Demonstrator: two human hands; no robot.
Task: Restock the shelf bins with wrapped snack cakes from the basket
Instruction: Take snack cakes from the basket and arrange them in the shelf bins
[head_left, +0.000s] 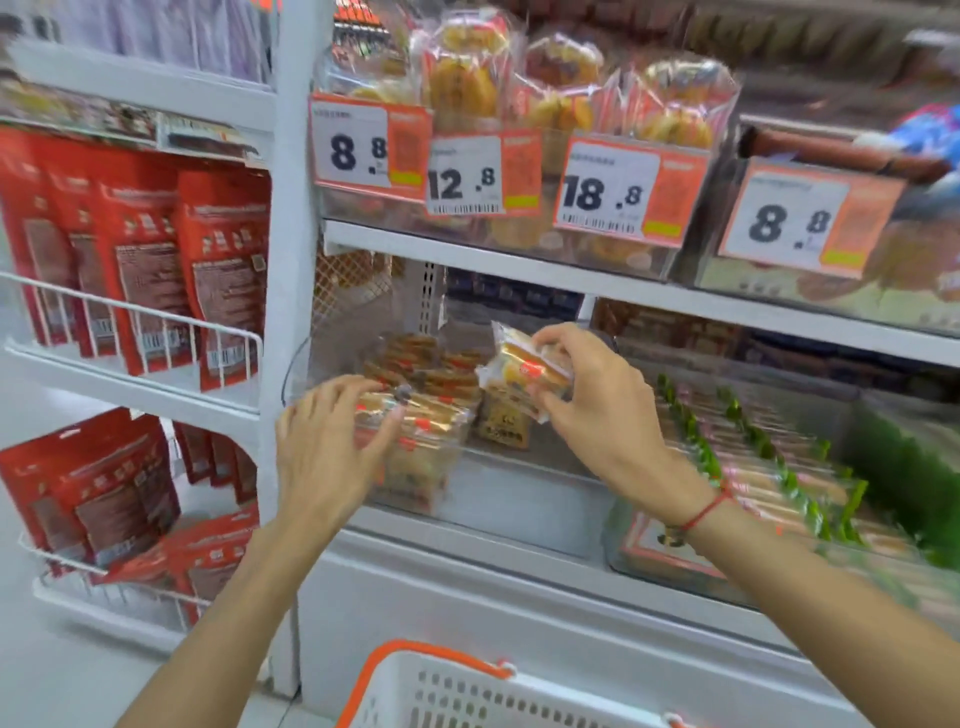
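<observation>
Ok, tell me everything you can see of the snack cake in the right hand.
The wrapped snack cake is a pale golden cake in clear crinkly film with a small red label. The right hand pinches its right end, holding it tilted in the air above the clear shelf bin, apart from the cakes stacked there.

The basket is cut off by the bottom edge, and the far-right shelf goods are blurred.

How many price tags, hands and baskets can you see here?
Price tags: 4
Hands: 2, left hand, right hand
Baskets: 1
Total: 7
</observation>
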